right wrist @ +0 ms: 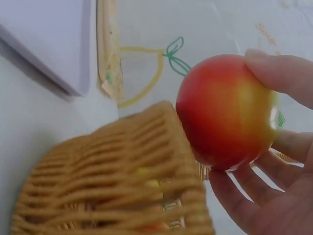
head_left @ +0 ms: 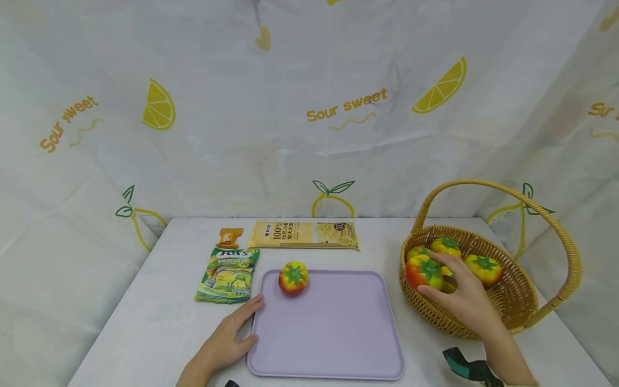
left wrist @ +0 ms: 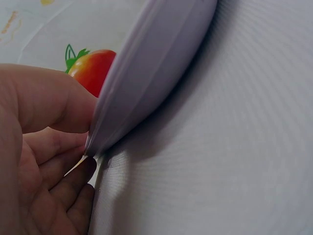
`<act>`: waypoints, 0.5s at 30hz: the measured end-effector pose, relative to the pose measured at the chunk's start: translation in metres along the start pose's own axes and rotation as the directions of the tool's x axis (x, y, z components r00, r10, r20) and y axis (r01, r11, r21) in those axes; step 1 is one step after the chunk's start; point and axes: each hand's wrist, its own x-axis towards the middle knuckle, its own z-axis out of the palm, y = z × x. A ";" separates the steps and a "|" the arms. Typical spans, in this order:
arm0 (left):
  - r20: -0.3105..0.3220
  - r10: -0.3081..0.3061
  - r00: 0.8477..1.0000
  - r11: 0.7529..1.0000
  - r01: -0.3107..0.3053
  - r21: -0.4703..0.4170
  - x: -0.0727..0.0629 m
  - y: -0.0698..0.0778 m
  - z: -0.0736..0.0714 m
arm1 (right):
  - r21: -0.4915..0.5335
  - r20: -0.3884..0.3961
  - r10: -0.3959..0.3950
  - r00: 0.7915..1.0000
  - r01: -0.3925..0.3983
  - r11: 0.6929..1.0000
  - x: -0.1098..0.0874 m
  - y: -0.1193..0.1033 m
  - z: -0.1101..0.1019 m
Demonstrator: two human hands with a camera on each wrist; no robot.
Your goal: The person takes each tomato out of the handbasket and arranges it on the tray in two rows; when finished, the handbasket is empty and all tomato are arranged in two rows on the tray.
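Note:
My right hand [head_left: 461,293] grips a red-and-yellow tomato [head_left: 424,272] between thumb and fingers at the left rim of the wicker basket [head_left: 515,301]. In the right wrist view, this tomato [right wrist: 225,112] is just above the woven rim. Several similar tomatoes, one of them at the basket's right side [head_left: 484,270], lie inside. My left hand [head_left: 227,338] rests against the left edge of the lilac tray [head_left: 329,328]; in the left wrist view its thumb and fingertips touch the tray's rim [left wrist: 142,78]. Another tomato [head_left: 293,278] sits on the tray near its upper left corner.
Left of the tray lies a green candy bag [head_left: 228,275], with a small orange-brown packet [head_left: 229,237] behind it. A long yellow noodle package [head_left: 304,235] lies behind the tray. The basket's tall handle [head_left: 570,252] arches over it. A printed white curtain [head_left: 290,156] hangs behind the table.

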 end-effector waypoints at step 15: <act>0.018 -0.017 1.000 1.000 0.017 -0.009 0.000 0.000 0.000 | 0.046 0.010 -0.108 0.994 0.108 0.993 0.007 -0.021 0.048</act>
